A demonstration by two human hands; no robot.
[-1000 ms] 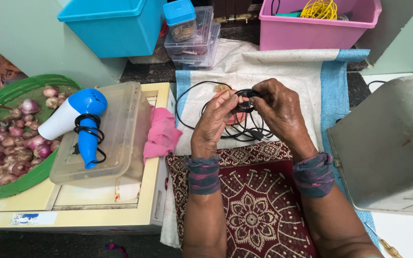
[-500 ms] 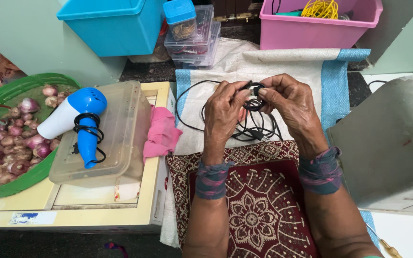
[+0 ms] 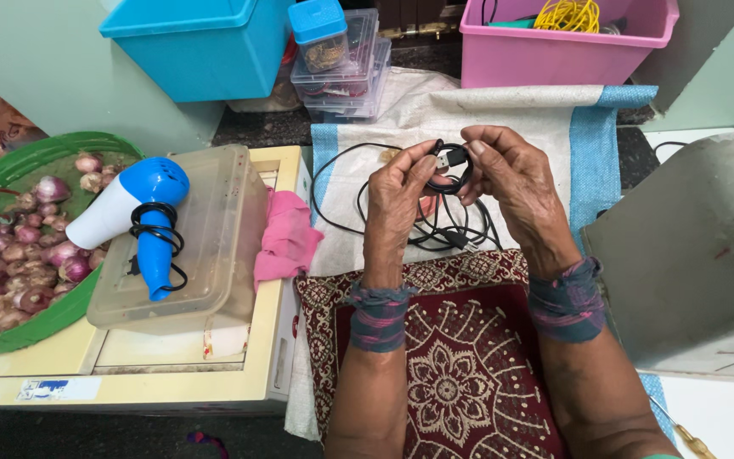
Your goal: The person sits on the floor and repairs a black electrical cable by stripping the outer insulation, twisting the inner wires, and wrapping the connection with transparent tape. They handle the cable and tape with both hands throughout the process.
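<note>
Left hand (image 3: 397, 191) and right hand (image 3: 511, 174): fingers clamped on coiled black cable (image 3: 448, 217) above white woven sack (image 3: 503, 106).

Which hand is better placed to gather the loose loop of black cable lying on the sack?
Probably the left hand: the slack black cable loops out on its side over the white sack, while the right hand pinches the coil near the plug.

a pale green wall (image 3: 53, 68) rises behind a low cream table (image 3: 129, 374). a white woven sack (image 3: 503, 110) (blue-edged) and a maroon patterned mat (image 3: 460, 374) cover the dark floor (image 3: 248, 127), evenly lit.
</note>
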